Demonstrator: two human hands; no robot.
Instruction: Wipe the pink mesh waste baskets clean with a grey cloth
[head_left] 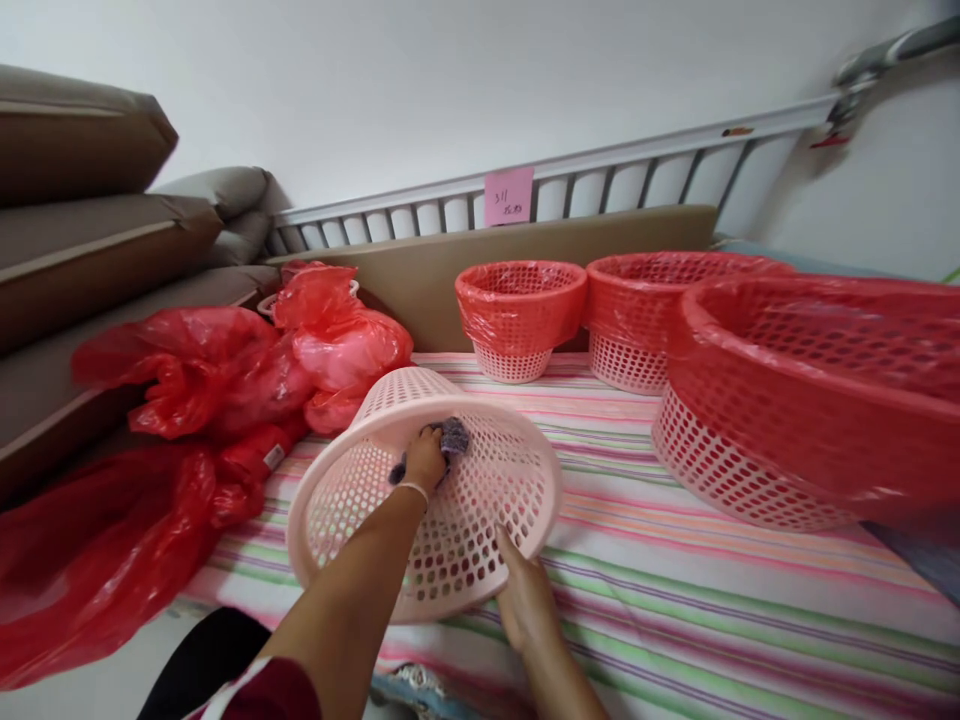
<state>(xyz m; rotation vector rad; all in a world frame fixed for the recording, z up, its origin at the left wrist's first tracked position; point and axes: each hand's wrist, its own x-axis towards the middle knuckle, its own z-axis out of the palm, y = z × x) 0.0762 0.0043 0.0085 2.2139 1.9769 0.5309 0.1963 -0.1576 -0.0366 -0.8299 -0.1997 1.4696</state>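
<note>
A pale pink plastic basket point(536, 455) with round holes lies tilted on its side, its mouth facing me. My left hand point(426, 458) reaches inside, closed on a dark grey-purple cloth point(454, 438) pressed to the basket's inner wall. At the lower right of the rim, my right hand point(523, 590) grips the basket, thumb inside and the other fingers hidden behind the wall.
Three pink baskets lined with red plastic bags, a small one point(514, 365), a middle one point(626, 365) and a large one point(720, 470), stand right on the striped sheet point(600, 500). Red bags point(225, 380) and stacked cushions point(97, 230) are left. A radiator point(585, 192) runs behind.
</note>
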